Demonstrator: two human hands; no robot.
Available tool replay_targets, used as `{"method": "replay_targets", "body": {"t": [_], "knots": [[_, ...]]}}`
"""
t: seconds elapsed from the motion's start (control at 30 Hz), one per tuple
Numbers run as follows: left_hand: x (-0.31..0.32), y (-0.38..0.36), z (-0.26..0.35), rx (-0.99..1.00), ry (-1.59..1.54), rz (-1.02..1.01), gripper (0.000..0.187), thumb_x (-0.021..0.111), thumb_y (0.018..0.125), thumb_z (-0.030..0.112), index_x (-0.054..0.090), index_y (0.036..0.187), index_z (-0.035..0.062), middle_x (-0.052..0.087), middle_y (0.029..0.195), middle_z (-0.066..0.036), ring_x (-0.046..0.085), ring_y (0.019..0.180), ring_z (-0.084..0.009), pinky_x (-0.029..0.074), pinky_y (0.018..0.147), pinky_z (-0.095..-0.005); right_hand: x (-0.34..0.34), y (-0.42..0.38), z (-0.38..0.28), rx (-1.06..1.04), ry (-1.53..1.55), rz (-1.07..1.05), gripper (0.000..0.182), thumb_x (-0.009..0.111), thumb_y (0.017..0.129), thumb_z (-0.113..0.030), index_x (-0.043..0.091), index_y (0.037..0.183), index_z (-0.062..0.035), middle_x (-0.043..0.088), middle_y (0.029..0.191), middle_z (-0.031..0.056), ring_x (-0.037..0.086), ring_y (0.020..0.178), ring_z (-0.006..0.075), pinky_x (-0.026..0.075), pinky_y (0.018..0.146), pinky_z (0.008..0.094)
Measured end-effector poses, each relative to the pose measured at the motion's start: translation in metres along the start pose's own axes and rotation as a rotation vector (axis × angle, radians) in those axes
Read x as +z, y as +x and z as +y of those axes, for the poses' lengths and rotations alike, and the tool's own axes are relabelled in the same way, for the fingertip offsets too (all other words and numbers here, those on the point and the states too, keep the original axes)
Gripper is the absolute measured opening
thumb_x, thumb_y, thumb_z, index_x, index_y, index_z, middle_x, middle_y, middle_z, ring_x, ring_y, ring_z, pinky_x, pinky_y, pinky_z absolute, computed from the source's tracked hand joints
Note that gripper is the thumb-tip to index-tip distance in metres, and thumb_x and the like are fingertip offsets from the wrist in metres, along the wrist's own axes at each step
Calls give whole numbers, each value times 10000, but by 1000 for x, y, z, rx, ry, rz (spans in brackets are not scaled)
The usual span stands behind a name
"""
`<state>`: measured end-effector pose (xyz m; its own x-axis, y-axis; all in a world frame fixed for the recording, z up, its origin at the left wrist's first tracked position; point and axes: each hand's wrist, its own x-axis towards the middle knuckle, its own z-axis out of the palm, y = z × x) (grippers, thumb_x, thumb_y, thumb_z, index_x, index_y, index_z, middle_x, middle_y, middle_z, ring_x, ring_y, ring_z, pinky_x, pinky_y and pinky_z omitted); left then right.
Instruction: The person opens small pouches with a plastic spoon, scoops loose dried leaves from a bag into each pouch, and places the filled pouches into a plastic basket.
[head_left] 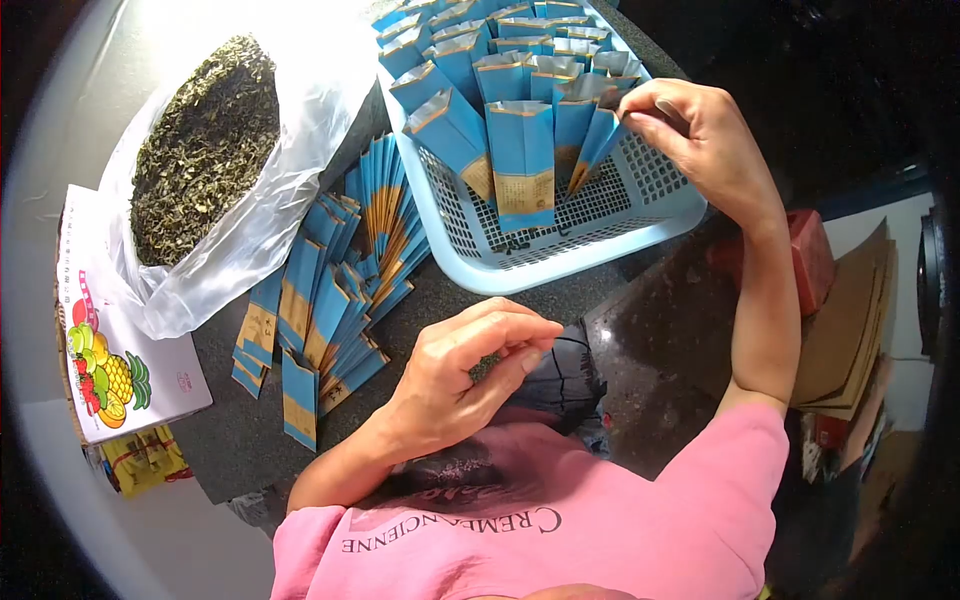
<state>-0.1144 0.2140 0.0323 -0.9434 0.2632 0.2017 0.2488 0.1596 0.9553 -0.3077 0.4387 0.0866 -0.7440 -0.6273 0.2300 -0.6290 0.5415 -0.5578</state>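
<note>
My right hand (690, 130) reaches over the light-blue plastic basket (590, 243) and pinches the top of a blue and tan paper packet (597, 150), which leans inside. Beside it, several upright packets of the same kind, tops open and silvery inside, fill the back and middle of the basket; one packet (521, 165) stands at the front. In front of my body, my left hand (480, 360) is curled closed around dark green dried leaves (485, 367), partly hidden by the fingers.
A clear plastic bag (300, 200) full of dried leaves (205, 150) lies open at left. Flat packets (330, 290) are fanned on the dark table (225, 430). A fruit-printed carton (135, 370) sits far left; a red container (808, 258) and cardboard (848, 320) stand at right.
</note>
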Motion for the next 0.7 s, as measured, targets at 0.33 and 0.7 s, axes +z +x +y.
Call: {"method": "replay_targets", "body": {"t": [0.33,0.7], "knots": [[-4,-6,-1,-23,-1,-13,234,608,839,-98,655,1055,-23,667,956,-135,684,837,-187,550,736,-278,1,8,-13,50,-55,-79,95,641,918,-77,671,934,12,624,783,30,567,709,74,474,663,222],[-3,-12,1,23,20,-19,241,629,826,-88,654,1055,-19,670,928,-136,681,823,-204,546,720,-287,2,-11,-13,43,63,31,219,716,850,-86,656,1059,-60,420,618,-62,398,579,33,341,525,232]]}}
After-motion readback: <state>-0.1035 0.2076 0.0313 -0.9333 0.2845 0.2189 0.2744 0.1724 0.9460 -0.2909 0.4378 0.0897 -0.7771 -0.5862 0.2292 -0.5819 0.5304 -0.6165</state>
